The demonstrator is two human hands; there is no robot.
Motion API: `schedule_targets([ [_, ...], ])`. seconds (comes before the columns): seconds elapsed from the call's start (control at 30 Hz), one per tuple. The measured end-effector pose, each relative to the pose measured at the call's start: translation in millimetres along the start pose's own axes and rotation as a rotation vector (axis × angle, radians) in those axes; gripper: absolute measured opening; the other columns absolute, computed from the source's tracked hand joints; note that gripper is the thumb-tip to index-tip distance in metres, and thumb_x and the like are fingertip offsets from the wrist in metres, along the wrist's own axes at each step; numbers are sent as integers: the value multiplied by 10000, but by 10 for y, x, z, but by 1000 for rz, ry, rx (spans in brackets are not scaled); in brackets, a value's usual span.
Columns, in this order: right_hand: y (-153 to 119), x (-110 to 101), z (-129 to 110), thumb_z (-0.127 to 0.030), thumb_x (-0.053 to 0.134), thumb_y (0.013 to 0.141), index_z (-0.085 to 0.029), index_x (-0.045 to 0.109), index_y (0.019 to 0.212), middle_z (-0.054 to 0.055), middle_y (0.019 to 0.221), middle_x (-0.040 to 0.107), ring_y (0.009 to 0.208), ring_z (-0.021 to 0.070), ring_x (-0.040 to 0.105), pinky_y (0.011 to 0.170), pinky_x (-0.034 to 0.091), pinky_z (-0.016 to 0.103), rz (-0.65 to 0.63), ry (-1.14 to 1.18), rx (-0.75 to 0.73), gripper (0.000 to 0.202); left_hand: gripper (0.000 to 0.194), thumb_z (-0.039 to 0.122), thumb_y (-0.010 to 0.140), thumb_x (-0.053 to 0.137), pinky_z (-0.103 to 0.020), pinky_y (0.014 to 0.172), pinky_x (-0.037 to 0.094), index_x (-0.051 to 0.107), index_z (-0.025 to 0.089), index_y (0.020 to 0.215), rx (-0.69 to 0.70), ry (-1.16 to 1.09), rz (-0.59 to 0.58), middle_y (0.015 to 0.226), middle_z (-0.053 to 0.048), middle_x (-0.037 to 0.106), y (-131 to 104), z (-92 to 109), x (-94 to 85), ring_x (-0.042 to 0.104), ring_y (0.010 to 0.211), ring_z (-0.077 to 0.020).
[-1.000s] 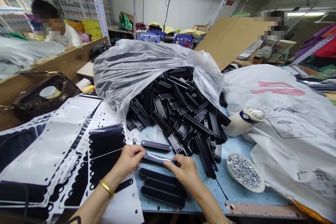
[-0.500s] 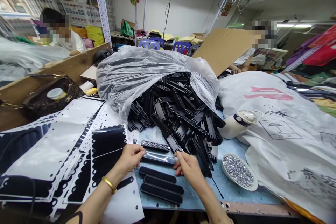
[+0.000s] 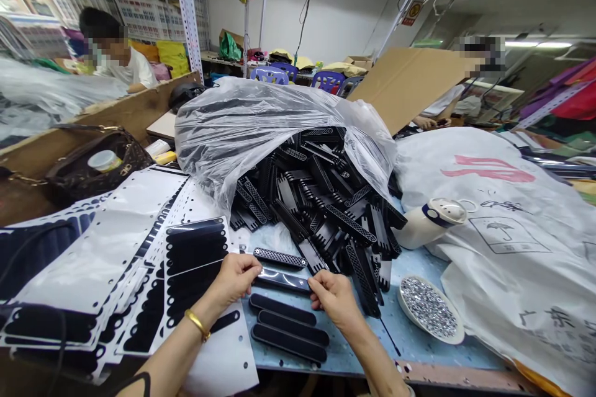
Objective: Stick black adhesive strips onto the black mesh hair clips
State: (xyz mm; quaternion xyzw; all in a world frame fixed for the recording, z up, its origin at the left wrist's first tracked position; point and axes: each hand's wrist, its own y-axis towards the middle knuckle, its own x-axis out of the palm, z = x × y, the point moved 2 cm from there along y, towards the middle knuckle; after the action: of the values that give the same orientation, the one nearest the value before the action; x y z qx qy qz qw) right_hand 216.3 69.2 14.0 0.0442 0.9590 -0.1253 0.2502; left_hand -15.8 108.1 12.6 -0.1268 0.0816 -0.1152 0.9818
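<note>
A glossy black rounded strip (image 3: 283, 281) is stretched level between my two hands. My left hand (image 3: 238, 278), with a gold bangle on the wrist, pinches its left end. The right end is pinched by the thumb and fingers of my right hand (image 3: 331, 295). Just beyond the strip lies a black piece with a patterned top (image 3: 280, 258). Nearer me, several matte black bars (image 3: 292, 327) rest side by side on the blue tabletop (image 3: 367, 353). Sheets of black die-cut stickers (image 3: 195, 254) lie under and left of my left forearm.
A clear plastic bag (image 3: 223, 130) spills a heap of black toothed parts (image 3: 321, 198). To the right are a cream flask (image 3: 431, 221), a bowl of small shiny pieces (image 3: 460, 335) and a white sack (image 3: 503, 198). A brown handbag (image 3: 69, 167) sits left. Two people work farther back.
The view has shifted slightly, so the scene sits a little farther right. My right hand's fingers have closed in more on the strip's end; the strip stays between both hands.
</note>
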Motion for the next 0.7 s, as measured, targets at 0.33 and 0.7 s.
schedule_targets([
  [0.33,-7,-51,-207,-610,543,795,-224,628,576,51,600,644,583,187,598,572,417,274,132,-341,-275,453,177,290,705,569,-185,356,335,619,164,590,39,6,-25,409,61,456,-10,21,14,478,352,-104],
  [0.7,153,106,-137,-672,344,893,-230,447,402,37,471,545,460,150,493,506,310,282,211,-500,-387,668,190,301,704,550,-191,383,349,605,167,582,55,18,-10,419,65,437,4,-6,29,486,366,-106],
])
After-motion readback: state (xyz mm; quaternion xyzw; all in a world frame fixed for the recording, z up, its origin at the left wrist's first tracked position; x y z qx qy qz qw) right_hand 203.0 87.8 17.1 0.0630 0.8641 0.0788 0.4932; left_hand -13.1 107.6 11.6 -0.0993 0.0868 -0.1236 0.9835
